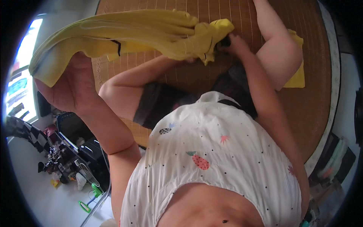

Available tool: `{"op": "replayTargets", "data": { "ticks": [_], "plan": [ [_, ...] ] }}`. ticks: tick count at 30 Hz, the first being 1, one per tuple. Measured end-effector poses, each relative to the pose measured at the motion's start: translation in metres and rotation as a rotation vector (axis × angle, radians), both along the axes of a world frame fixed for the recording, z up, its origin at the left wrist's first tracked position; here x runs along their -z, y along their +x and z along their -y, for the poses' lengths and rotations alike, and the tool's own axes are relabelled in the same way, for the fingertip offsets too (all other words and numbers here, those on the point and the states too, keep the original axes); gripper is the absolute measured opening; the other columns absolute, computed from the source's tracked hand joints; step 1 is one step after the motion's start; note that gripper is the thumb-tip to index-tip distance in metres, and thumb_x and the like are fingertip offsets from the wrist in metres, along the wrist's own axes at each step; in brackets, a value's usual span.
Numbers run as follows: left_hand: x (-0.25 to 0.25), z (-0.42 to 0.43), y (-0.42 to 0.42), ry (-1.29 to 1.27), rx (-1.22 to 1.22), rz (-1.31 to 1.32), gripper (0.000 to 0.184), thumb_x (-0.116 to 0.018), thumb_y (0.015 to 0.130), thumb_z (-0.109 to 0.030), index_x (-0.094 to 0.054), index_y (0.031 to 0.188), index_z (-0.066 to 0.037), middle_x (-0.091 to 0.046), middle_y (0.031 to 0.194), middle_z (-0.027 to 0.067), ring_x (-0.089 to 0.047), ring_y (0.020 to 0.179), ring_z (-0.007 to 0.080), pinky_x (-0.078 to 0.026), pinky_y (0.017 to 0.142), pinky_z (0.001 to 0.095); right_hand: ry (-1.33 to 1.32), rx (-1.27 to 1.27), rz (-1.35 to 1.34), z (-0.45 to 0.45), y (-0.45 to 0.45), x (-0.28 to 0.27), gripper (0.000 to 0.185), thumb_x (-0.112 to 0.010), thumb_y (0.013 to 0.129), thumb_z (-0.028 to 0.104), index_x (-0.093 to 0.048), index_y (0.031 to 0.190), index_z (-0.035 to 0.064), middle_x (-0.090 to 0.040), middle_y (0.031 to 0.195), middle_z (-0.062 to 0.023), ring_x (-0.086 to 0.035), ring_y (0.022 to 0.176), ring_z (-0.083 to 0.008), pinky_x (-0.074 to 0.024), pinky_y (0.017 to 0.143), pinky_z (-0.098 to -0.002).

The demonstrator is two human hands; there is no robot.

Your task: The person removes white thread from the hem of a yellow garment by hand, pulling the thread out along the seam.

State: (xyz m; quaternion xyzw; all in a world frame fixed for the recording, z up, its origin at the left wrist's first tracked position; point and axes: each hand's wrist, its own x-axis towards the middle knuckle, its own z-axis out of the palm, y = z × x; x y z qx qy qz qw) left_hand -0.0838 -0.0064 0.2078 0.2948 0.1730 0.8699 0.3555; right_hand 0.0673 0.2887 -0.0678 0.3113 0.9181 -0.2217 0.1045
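Note:
A long yellow cloth (140, 32), bunched into folds, stretches from the left across the upper part of the view. A short black strip shows on its lower side. My left hand (72, 85) is raised at the left and grips one end of the cloth, which hides most of the fingers. At the other, bunched end, my right hand (238, 46) has its fingers closed around a small dark thing (224, 42) against the cloth. What that dark thing is, I cannot make out.
My bent legs rest on a brown woven mat (317, 113). A second yellow cloth (297, 79) lies partly under the leg at the right. Cluttered small items, including a green-handled thing (96, 191), are at the lower left. A bright window (22, 72) is at the far left.

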Motion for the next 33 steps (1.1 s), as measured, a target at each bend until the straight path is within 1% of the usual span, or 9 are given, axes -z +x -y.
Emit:
{"op": "replayTargets", "data": {
  "ticks": [6,12,20,24,26,28,30,31,33],
  "plan": [
    [-0.024,-0.023,-0.001,0.095,-0.038,-0.088,0.026,-0.049,0.085,-0.016,-0.051,0.106,-0.001,-0.053,0.109,0.0155,-0.046,0.107,0.0282,-0.031,0.093,0.0495,0.153,0.014,-0.016,0.020,-0.017,0.086,0.060,-0.066,0.068,0.016,-0.041,0.123,0.0116,-0.029,0.125,-0.0175,-0.039,0.109,-0.0353,-0.0420,0.085,-0.0413],
    [-0.043,-0.015,-0.004,0.098,-0.067,-0.113,0.024,-0.051,0.084,-0.015,-0.052,0.104,-0.002,-0.053,0.108,0.0153,-0.047,0.107,0.0293,-0.030,0.094,0.0506,0.167,-0.043,0.026,-0.014,-0.030,0.022,0.048,-0.062,0.068,0.007,-0.047,0.114,0.0120,-0.037,0.115,-0.0182,-0.044,0.100,-0.0348,-0.0426,0.081,-0.0419],
    [-0.067,-0.016,-0.020,0.114,-0.131,-0.236,0.025,-0.051,0.083,-0.010,-0.049,0.105,0.001,-0.049,0.108,0.0180,-0.045,0.109,0.0297,-0.029,0.098,0.0496,0.133,0.113,-0.149,-0.134,-0.109,0.067,0.037,-0.056,0.072,0.003,-0.046,0.107,0.0109,-0.050,0.100,-0.0188,-0.049,0.094,-0.0360,-0.0437,0.078,-0.0422],
    [-0.093,-0.019,-0.025,0.103,-0.203,-0.261,0.030,-0.054,0.080,-0.009,-0.047,0.106,0.004,-0.047,0.113,0.0197,-0.040,0.113,0.0309,-0.025,0.101,0.0494,0.079,0.038,-0.073,-0.144,-0.120,-0.025,0.039,-0.051,0.074,0.002,-0.042,0.110,0.0121,-0.055,0.094,-0.0187,-0.055,0.090,-0.0341,-0.0429,0.077,-0.0427],
    [-0.114,-0.029,-0.026,0.059,-0.180,-0.248,0.032,-0.053,0.080,-0.009,-0.047,0.107,0.005,-0.047,0.113,0.0203,-0.040,0.114,0.0322,-0.023,0.101,0.0505,0.148,-0.013,-0.158,-0.185,-0.132,-0.022,0.039,-0.055,0.074,0.006,-0.043,0.111,0.0106,-0.054,0.098,-0.0213,-0.052,0.096,-0.0373,-0.0413,0.082,-0.0418],
    [-0.123,-0.047,-0.035,0.018,-0.194,-0.298,0.034,-0.053,0.080,-0.010,-0.046,0.109,0.006,-0.047,0.112,0.0209,-0.039,0.113,0.0337,-0.020,0.102,0.0513,0.822,0.041,-0.625,-0.215,-0.123,-0.030,0.045,-0.060,0.072,0.012,-0.042,0.114,0.0108,-0.054,0.100,-0.0223,-0.052,0.097,-0.0346,-0.0410,0.083,-0.0388],
    [-0.127,-0.078,-0.035,-0.022,-0.055,-0.291,0.032,-0.051,0.081,-0.010,-0.047,0.109,0.005,-0.047,0.111,0.0202,-0.040,0.112,0.0329,-0.020,0.103,0.0493,0.625,0.155,-0.700,-0.232,-0.101,-0.060,0.051,-0.064,0.070,0.017,-0.042,0.116,0.0111,-0.054,0.103,-0.0214,-0.053,0.098,-0.0324,-0.0414,0.083,-0.0372],
    [-0.130,-0.096,-0.034,-0.038,0.048,-0.270,0.029,-0.050,0.083,-0.009,-0.048,0.109,0.003,-0.048,0.110,0.0192,-0.041,0.112,0.0313,-0.021,0.103,0.0470,0.097,0.220,-0.519,-0.235,-0.085,-0.077,0.053,-0.066,0.069,0.019,-0.042,0.116,0.0112,-0.054,0.104,-0.0199,-0.053,0.098,-0.0316,-0.0419,0.082,-0.0372],
    [-0.138,-0.126,-0.033,-0.025,0.261,-0.249,0.030,-0.048,0.083,-0.007,-0.046,0.111,0.002,-0.045,0.114,0.0184,-0.038,0.114,0.0291,-0.022,0.103,0.0446,0.087,0.170,-0.707,-0.261,-0.040,-0.073,0.055,-0.068,0.067,0.021,-0.043,0.115,0.0116,-0.055,0.104,-0.0164,-0.053,0.096,-0.0311,-0.0425,0.082,-0.0375]
  ]
}}
